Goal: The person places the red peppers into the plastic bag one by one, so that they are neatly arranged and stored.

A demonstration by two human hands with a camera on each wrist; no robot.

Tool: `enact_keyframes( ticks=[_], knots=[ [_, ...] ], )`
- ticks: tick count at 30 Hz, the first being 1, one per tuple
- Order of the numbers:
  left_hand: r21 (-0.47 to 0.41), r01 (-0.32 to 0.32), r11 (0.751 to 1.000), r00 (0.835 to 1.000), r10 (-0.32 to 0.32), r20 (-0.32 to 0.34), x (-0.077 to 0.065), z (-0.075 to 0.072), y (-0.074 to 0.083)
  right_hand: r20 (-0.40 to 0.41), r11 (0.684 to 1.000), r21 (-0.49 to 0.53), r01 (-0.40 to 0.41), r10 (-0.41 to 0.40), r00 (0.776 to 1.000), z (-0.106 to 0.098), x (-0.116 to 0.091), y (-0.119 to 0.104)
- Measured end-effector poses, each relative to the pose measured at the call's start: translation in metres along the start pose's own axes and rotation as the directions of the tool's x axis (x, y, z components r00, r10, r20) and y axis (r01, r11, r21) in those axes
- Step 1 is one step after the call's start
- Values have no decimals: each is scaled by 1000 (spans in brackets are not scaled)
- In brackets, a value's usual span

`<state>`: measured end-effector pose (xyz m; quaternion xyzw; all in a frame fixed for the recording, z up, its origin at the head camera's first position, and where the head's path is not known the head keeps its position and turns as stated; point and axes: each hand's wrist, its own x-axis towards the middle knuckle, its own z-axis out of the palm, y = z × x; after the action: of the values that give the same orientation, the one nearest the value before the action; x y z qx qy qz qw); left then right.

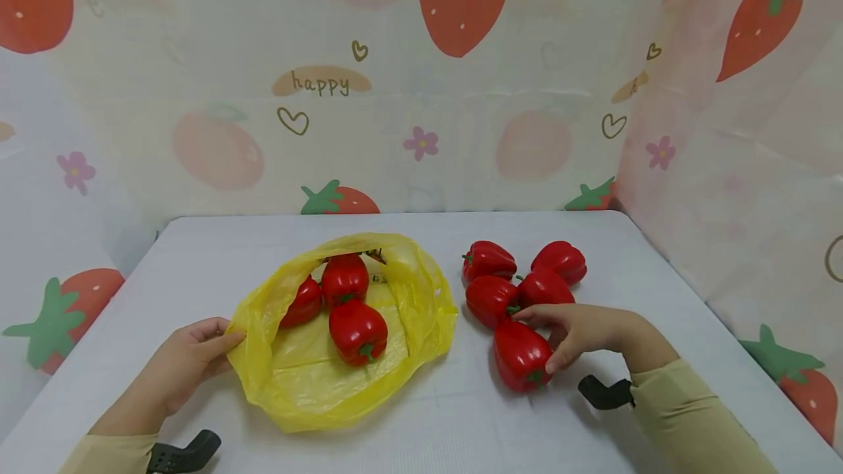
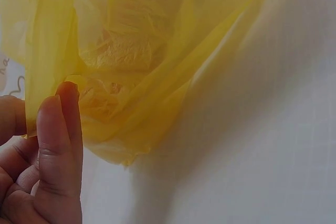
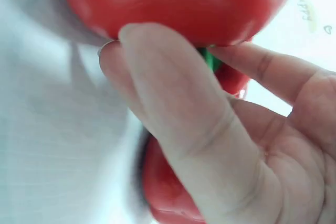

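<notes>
My left hand (image 1: 197,353) pinches the left rim of a yellow plastic bag (image 1: 428,328) between thumb and fingers; the left wrist view shows the thin film (image 2: 50,40) caught there. The bag's mouth is spread wide. Inside lie a front red bell pepper (image 1: 358,333), another behind it (image 1: 345,280), and a third (image 1: 304,304) partly covered by the bag's left wall. Right of the bag, my right hand (image 1: 582,331) grips the nearest loose bell pepper (image 1: 520,357) with thumb and fingertips. In the right wrist view, the thumb (image 3: 178,93) lies against that glossy red pepper (image 3: 178,3).
Several more red bell peppers sit behind the right hand: one at the left (image 1: 490,300), one beside it (image 1: 545,287), and two farther back (image 1: 489,260) (image 1: 560,262). All rest on a white-covered table (image 1: 217,262). Strawberry-printed curtains (image 1: 395,137) stand behind and at the sides.
</notes>
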<state>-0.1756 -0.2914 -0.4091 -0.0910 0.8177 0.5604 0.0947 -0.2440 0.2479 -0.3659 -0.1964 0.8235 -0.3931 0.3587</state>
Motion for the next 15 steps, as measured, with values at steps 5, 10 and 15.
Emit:
enact_keyframes(
  ticks=[5, 10, 15],
  knots=[
    [2, -5, 1000, 1000, 5, 5, 0, 0, 0, 19, 999, 46, -12, 11, 1000, 5, 4, 7],
    [10, -3, 1000, 1000, 3, 7, 1, 0, 0, 25, 998, 67, 3, -5, 1000, 7, 6, 10],
    [5, -7, 1000, 1000, 7, 9, 1, 1, 0, 28, 999, 35, 34, -35, 999, 7, 8, 12]
  ],
)
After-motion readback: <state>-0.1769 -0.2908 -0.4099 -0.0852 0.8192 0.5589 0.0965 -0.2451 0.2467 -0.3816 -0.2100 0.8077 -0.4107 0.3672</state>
